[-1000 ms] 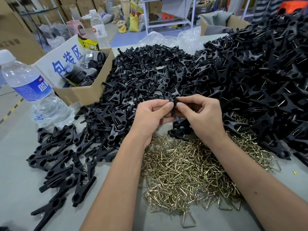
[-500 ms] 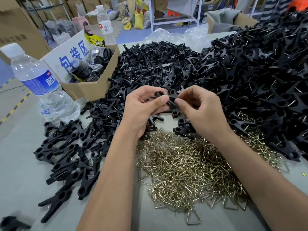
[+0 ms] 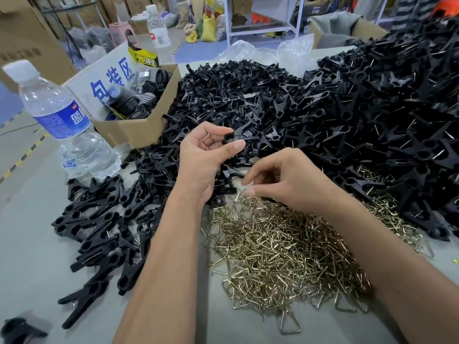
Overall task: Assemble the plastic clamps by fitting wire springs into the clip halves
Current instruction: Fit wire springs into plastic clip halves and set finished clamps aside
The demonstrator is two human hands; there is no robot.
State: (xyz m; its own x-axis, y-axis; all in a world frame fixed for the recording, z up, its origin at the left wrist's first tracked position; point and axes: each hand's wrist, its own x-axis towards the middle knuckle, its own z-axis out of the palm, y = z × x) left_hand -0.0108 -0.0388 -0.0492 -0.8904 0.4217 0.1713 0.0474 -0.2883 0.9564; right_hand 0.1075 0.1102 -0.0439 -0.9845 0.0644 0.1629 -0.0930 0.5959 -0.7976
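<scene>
My left hand [image 3: 206, 157] pinches a pair of black plastic clip halves [image 3: 239, 139] between thumb and fingers, held above the table. My right hand [image 3: 280, 181] has dropped to the near edge of the heap of brass-coloured wire springs [image 3: 280, 247], its thumb and forefinger closed together at a spring [image 3: 244, 192]; whether the spring is lifted I cannot tell. A huge pile of loose black clip halves [image 3: 323, 108] fills the back and right. Finished black clamps [image 3: 99, 232] lie in a group at the left.
A water bottle [image 3: 62, 120] stands at the left, beside an open cardboard box [image 3: 134, 127] holding dark parts. A second bottle [image 3: 159, 33] stands behind the box. Crumpled clear plastic [image 3: 268, 53] lies beyond the pile. One clamp [image 3: 22, 330] lies at the bottom left corner.
My hands have parted. The right hand let go of the clip halves and moved down to the springs; the left hand keeps the clip halves raised.
</scene>
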